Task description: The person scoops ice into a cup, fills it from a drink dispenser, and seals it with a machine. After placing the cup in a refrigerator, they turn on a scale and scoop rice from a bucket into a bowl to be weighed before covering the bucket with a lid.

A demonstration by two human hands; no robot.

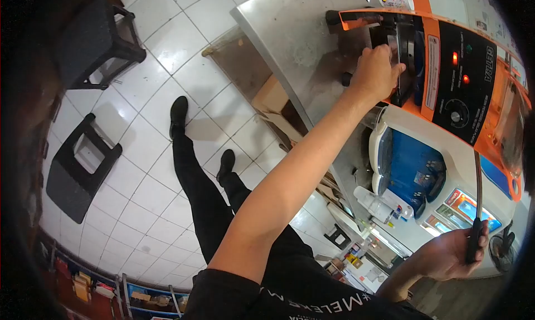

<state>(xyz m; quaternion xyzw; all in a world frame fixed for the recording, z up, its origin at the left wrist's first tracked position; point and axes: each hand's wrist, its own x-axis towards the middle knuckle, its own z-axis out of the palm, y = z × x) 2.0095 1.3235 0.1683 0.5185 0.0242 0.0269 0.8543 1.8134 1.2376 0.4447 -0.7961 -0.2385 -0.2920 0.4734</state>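
Observation:
My left hand (380, 73) is at the open bay of an orange and black GETRA machine (473, 80), beside its dark inner parts. Its fingers are curled, and what they grip is hidden. Down at the right, my right hand (448, 254) is wrapped round the black grip (473, 241) of a metal lever (478, 186) that runs up to the machine. Two red lights glow on the front panel, close to a round dial (458, 114).
The machine stands on a metal table (290, 41), next to a white and blue device (415, 164). A printed cup (397, 0) lies behind it. Black stools (97, 47) stand on the tiled floor (139, 169). A fan (501, 250) is at far right.

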